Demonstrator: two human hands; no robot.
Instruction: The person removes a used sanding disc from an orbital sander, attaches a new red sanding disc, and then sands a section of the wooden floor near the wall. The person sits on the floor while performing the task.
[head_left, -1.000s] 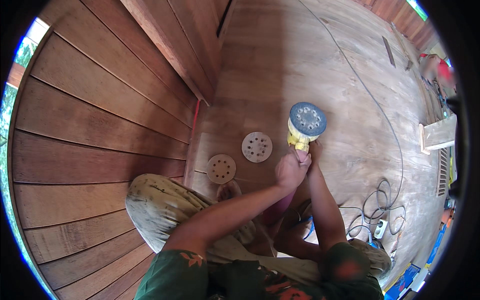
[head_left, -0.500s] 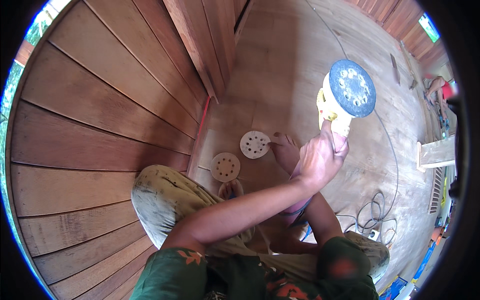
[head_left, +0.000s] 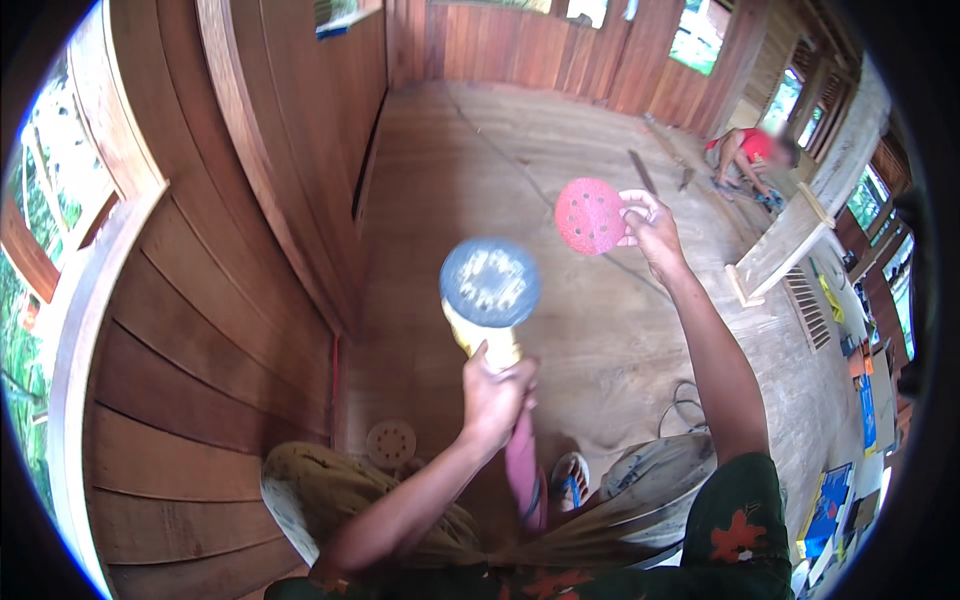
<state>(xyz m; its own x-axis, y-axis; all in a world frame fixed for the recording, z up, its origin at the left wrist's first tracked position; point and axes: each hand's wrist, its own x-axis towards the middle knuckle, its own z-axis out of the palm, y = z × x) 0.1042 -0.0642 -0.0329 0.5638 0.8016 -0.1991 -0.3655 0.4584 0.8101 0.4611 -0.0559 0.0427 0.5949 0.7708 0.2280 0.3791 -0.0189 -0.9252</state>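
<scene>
My left hand [head_left: 497,392] grips the yellow body of an orbital sander [head_left: 490,300] and holds it up, its round grey pad facing me. My right hand [head_left: 650,228] is raised to the right of it and pinches a red round sanding disc [head_left: 589,216] with holes by its edge. The disc is apart from the pad. A worn tan sanding disc [head_left: 391,441] lies on the wooden floor near my left knee.
A curved wooden wall [head_left: 200,330] rises at my left. Plank floor [head_left: 560,150] stretches ahead. Another person [head_left: 748,152] crouches at the far right by a wooden frame [head_left: 780,245]. A cable [head_left: 683,400] lies coiled by my right leg.
The view has tipped up from the floor. The sander has been lifted higher in my left hand, and my right hand has come up holding a red disc.
</scene>
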